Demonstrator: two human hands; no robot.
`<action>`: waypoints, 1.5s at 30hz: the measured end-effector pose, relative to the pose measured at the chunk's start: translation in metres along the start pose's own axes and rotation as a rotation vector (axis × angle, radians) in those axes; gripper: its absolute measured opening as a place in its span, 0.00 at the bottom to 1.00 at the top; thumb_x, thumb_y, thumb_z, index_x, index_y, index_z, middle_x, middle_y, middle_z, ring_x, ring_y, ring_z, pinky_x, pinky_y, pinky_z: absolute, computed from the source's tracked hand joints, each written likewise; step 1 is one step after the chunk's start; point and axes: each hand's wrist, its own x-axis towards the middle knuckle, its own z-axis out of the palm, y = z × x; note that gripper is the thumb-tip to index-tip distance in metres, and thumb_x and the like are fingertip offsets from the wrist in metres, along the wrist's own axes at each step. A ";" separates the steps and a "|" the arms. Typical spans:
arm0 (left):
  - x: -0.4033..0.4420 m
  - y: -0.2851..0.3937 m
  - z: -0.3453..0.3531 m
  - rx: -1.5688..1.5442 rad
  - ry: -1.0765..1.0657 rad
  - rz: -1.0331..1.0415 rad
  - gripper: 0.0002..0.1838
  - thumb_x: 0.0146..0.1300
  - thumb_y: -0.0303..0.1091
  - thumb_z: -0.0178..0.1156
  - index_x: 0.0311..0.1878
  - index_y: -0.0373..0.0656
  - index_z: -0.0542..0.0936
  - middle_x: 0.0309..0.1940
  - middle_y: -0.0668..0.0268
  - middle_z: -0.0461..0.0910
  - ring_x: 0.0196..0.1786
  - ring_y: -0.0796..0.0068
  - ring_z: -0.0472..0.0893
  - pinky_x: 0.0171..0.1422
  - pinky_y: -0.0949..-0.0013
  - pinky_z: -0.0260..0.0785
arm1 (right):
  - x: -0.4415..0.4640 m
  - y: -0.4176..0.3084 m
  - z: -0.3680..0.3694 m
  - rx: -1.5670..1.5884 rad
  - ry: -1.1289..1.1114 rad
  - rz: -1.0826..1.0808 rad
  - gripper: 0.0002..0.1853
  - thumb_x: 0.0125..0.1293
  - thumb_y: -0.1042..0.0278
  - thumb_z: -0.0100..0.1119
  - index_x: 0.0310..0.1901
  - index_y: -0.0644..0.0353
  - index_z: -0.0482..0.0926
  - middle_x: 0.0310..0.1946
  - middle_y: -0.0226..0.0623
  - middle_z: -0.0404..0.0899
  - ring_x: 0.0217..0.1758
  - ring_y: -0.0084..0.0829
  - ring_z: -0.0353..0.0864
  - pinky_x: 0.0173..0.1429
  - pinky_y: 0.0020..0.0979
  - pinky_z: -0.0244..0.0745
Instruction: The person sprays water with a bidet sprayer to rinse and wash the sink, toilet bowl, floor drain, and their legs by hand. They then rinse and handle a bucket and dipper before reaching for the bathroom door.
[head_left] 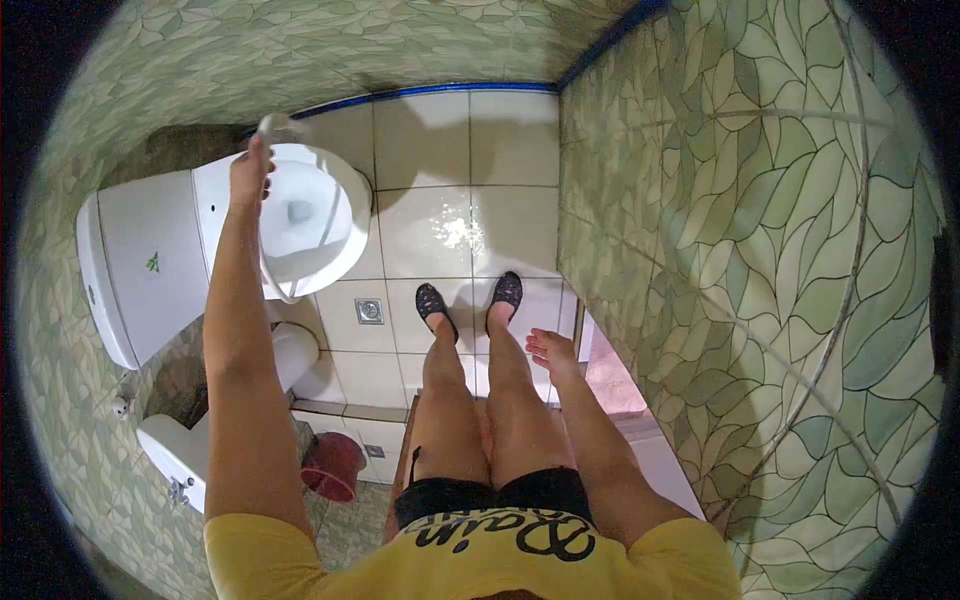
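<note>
My left hand (pixel 252 178) is closed on the side edge of a white toilet seat (pixel 280 292), which stands tilted up over the bowl and is partly blurred. Below it, the inside of the toilet bowl (pixel 335 235) shows, with the drain opening in the middle. The white cistern (pixel 150 265) bears a small green leaf mark and lies to the left of my hand. My right hand (pixel 550 352) hangs in the air by my right knee, fingers loosely spread, holding nothing.
A washbasin (pixel 165 445) with a tap is at lower left, near a red bucket (pixel 334 466). A metal floor drain (pixel 369 311) is set in the pale tiles before my feet. Green leaf-patterned wall (pixel 760 230) rises at right, beside a doorway (pixel 612 375).
</note>
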 end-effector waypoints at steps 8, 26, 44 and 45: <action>-0.086 0.073 0.079 -0.341 -0.389 0.143 0.25 0.61 0.58 0.48 0.32 0.43 0.78 0.19 0.73 0.70 0.15 0.85 0.62 0.17 0.79 0.51 | -0.001 -0.005 -0.008 -0.062 0.037 -0.067 0.18 0.60 0.56 0.54 0.48 0.57 0.74 0.40 0.35 0.79 0.40 0.27 0.78 0.45 0.30 0.69; -0.176 -0.030 0.086 0.454 0.053 0.301 0.23 0.63 0.56 0.46 0.33 0.45 0.78 0.23 0.52 0.77 0.31 0.48 0.77 0.34 0.53 0.69 | 0.023 -0.040 0.036 -0.022 -0.086 -0.199 0.15 0.60 0.56 0.54 0.43 0.57 0.77 0.36 0.32 0.80 0.37 0.24 0.78 0.41 0.27 0.70; -0.401 -0.178 0.039 0.416 -0.478 0.184 0.18 0.59 0.49 0.52 0.38 0.43 0.76 0.28 0.55 0.79 0.32 0.52 0.78 0.33 0.54 0.68 | 0.034 0.086 0.156 0.241 -0.565 0.098 0.20 0.63 0.55 0.51 0.47 0.64 0.73 0.44 0.40 0.77 0.48 0.34 0.75 0.55 0.35 0.69; -0.396 -0.188 0.028 0.402 -0.480 0.186 0.18 0.59 0.49 0.52 0.38 0.43 0.76 0.28 0.55 0.79 0.32 0.52 0.78 0.33 0.54 0.68 | 0.031 0.104 0.156 0.156 -0.622 0.071 0.24 0.65 0.52 0.49 0.49 0.67 0.72 0.45 0.43 0.76 0.52 0.35 0.74 0.59 0.37 0.66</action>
